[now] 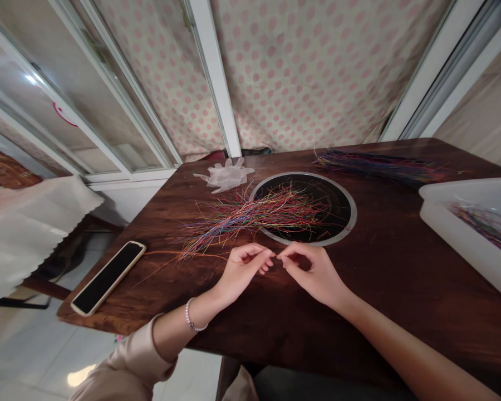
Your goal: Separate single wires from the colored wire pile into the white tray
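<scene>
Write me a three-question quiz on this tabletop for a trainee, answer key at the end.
1. True or false: the left hand and right hand both have thumb and finger pinched, close to each other.
2. Which lies partly over the round black panel? A) phone B) pile of coloured wires C) clear plastic glove
3. Fill in: the beaded bracelet is on the ____ wrist.

Key: 1 true; 2 B; 3 left.

No text can be read; faint marks on the dark disc point(341, 207), right of centre in the frame, are perhaps lettering.
</scene>
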Motion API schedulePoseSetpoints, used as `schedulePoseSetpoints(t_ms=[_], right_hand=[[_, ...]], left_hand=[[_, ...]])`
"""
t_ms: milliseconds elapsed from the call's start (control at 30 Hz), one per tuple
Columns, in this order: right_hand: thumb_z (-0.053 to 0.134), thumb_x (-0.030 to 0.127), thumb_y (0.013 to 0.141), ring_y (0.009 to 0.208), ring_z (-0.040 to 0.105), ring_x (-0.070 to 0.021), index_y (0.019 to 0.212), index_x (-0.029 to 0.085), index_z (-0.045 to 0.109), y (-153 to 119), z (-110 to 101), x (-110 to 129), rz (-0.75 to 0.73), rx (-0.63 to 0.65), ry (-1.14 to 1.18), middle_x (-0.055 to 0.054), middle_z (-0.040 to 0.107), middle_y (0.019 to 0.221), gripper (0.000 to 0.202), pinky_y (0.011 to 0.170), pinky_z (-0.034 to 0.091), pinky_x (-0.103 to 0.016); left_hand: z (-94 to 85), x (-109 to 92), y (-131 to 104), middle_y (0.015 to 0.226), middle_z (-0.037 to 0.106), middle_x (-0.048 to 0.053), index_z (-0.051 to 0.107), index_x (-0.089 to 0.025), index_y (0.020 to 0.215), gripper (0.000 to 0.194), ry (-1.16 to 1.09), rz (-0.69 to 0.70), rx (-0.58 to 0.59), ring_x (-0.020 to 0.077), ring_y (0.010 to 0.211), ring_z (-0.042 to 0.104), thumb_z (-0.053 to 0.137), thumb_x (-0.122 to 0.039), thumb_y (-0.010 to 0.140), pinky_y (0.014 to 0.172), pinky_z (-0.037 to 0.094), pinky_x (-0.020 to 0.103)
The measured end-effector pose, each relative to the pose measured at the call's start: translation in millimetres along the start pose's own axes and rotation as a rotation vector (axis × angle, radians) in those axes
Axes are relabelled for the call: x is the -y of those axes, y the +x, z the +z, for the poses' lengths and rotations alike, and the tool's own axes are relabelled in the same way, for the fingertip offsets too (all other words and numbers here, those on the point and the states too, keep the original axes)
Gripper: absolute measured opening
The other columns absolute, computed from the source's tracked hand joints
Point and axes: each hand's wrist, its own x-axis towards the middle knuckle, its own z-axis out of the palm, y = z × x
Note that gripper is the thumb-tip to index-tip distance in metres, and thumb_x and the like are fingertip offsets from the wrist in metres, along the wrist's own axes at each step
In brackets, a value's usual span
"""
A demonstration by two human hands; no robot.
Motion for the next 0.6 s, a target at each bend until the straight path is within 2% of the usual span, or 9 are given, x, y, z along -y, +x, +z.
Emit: schedulePoseSetpoints(t_ms=[133, 267, 433, 600], right_hand=[[0.051, 0.020, 0.076, 0.053, 0.048, -0.0106, 0.063, 0.018, 0.059, -0.3, 0.8, 0.4, 0.001, -0.034, -0.017, 0.001, 0.057, 0.056, 0.016, 0.051, 0.037, -0.023], [0.051, 0.021, 0.076, 0.051, 0.046, -0.0104, 0.061, 0.018, 0.057, -0.2, -0.3, 0.2, 0.042, -0.040, 0.006, 0.002, 0.054, 0.054, 0.016, 0.049, 0.035, -0.022], [0.051, 0.024, 0.075, 0.052, 0.045, -0.0108, 0.058, 0.019, 0.053, 0.2, -0.6, -1.6, 0.102, -0.027, 0.070, 0.002, 0.052, 0.054, 0.018, 0.050, 0.035, -0.023], [0.052, 0.025, 0.073, 0.051, 0.046, -0.0112, 0.060, 0.018, 0.055, 0.3, 0.6, -5.1, 0.166, -0.011, 0.125, 0.002, 0.052, 0.053, 0.015, 0.050, 0.035, -0.023]], left_hand=[[0.8, -1.0, -0.3, 0.059, 0.062, 0.001, 0.070, -0.013, 0.072, 0.029, 0.049, 0.003, 0.017, 0.0077, 0.050, 0.053, 0.067, -0.042, 0.077, 0.051, 0.047, 0.020], [1.4, 1.0, -1.7, 0.073, 0.069, 0.005, 0.071, -0.014, 0.076, 0.021, 0.121, 0.098, 0.022, 0.0121, 0.061, 0.062, 0.073, -0.035, 0.072, 0.056, 0.052, 0.023], [1.2, 1.7, -3.3, 0.077, 0.073, 0.007, 0.072, -0.014, 0.088, 0.016, 0.270, 0.203, 0.050, 0.0156, 0.068, 0.067, 0.064, -0.026, 0.080, 0.063, 0.054, 0.025], [-1.1, 5.0, -3.9, 0.074, 0.072, 0.005, 0.072, -0.017, 0.085, 0.010, 0.587, 0.532, 0.010, 0.0137, 0.062, 0.063, 0.062, -0.017, 0.082, 0.059, 0.049, 0.024]])
